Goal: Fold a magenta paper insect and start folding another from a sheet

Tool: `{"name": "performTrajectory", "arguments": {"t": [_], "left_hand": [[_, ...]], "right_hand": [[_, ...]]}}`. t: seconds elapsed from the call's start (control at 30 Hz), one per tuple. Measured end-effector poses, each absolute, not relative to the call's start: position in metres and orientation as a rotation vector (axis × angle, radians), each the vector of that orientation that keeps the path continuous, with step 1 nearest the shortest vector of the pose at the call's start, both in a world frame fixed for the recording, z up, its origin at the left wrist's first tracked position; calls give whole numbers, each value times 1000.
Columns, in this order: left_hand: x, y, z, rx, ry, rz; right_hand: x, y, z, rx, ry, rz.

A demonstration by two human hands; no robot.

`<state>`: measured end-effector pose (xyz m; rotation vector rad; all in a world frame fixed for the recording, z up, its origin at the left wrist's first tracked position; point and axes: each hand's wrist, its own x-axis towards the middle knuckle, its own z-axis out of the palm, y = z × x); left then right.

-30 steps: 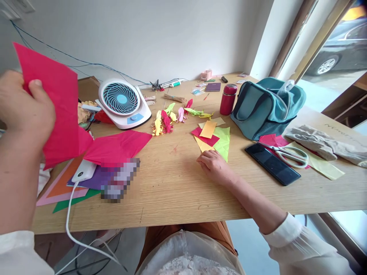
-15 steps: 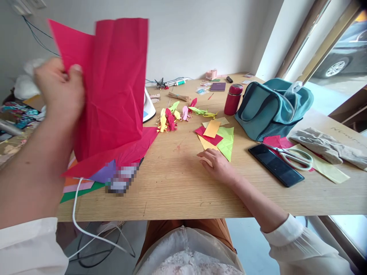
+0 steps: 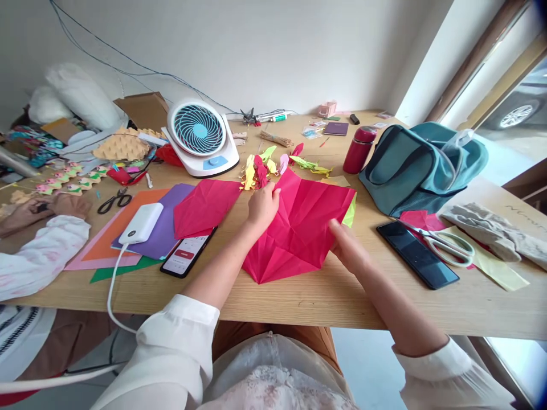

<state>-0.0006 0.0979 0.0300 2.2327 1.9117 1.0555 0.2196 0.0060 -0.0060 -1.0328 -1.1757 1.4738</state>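
A creased crimson sheet of paper is spread in front of me at the table's near middle. My left hand is closed on its left edge, thumb pointing up. On the right side, my right hand grips the other edge, its fingers partly hidden behind the paper. Part of a lime-green paper piece sticks out past the sheet's right side. Just beyond my left hand lies a cluster of folded yellow, crimson, green and pink paper pieces. Another crimson sheet lies to the left.
A white fan stands back left. Coloured sheets, a power bank and a lit phone lie left, near a co-worker's hands. Rightward are a red flask, teal bag, dark phone and scissors.
My left hand has brought the crimson sheet down from the upper left to the middle of the table. My right hand has taken hold of its right edge. The view has turned left.
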Motion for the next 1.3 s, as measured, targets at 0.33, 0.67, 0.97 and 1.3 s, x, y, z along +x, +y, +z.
{"name": "performTrajectory", "arguments": {"t": [0.33, 0.67, 0.97, 1.3], "left_hand": [[-65, 100, -15, 2139, 1896, 1044], [-128, 100, -34, 2031, 2017, 918], [-138, 106, -39, 2040, 2052, 857], [-139, 104, -39, 2081, 2047, 840]], "right_hand": [[217, 14, -19, -1255, -1137, 1215], [215, 15, -22, -1266, -1217, 1191], [215, 16, -28, -1261, -1273, 1178], [214, 15, -27, -1254, -1274, 1204]]}}
